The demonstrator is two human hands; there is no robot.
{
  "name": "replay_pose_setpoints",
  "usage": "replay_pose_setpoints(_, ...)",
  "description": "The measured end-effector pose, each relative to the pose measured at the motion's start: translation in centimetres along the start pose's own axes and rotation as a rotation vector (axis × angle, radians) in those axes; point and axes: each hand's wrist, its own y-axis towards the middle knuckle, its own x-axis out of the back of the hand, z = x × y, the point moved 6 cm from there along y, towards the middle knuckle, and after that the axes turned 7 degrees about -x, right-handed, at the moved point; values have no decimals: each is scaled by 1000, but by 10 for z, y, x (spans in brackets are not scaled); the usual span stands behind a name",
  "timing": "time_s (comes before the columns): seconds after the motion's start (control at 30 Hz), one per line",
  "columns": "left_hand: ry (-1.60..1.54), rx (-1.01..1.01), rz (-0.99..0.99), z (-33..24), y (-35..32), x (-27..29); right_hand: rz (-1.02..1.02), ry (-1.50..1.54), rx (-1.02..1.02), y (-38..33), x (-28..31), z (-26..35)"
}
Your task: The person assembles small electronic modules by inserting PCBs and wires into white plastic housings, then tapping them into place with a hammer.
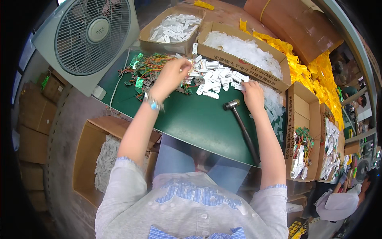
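Note:
My left hand (pixel 173 75) reaches over the far part of the green table, its fingers curled into a pinch. Whatever lies between those fingertips is too small to make out. Beneath and beside it spread wired green circuit boards (pixel 139 82) with thin red, yellow and green wires. A heap of white plastic casings (pixel 215 75) fills the space between my hands. At the right edge of this heap, my right hand (pixel 254 95) has its fingertips closed on a white plastic casing (pixel 239 87). A hammer (pixel 243 129) with a dark handle lies just left of my right forearm.
Cardboard boxes of white parts (pixel 171 42) and clear plastic pieces (pixel 246 51) line the far edge. Yellow parts (pixel 294 65) are piled beyond. A box fan (pixel 93 36) stands at left. An open carton (pixel 85 159) sits below. Another person (pixel 338 203) is at right.

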Motion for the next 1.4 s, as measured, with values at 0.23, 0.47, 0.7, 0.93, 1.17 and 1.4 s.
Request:
replay_pose_setpoints(0.23,-122,154,234,73,78,-33,-65,183,-66,-29,40,22)
replay_pose_setpoints(0.47,-246,102,189,81,83,-41,15,224,63,-122,90,67)
replay_pose_setpoints(0.7,-402,1,-37,54,71,-11,0,295,-68,-162,101,55)
replay_pose_setpoints(0.93,-357,-63,-236,-3,80,53,-59,346,-55,-162,99,58)
replay_pose_setpoints(1.17,-239,-251,-286,-36,87,83,-75,356,-36,-163,94,60)
replay_pose_setpoints(1.4,-581,-43,-404,-27,48,53,-74,409,-61,-159,101,72)
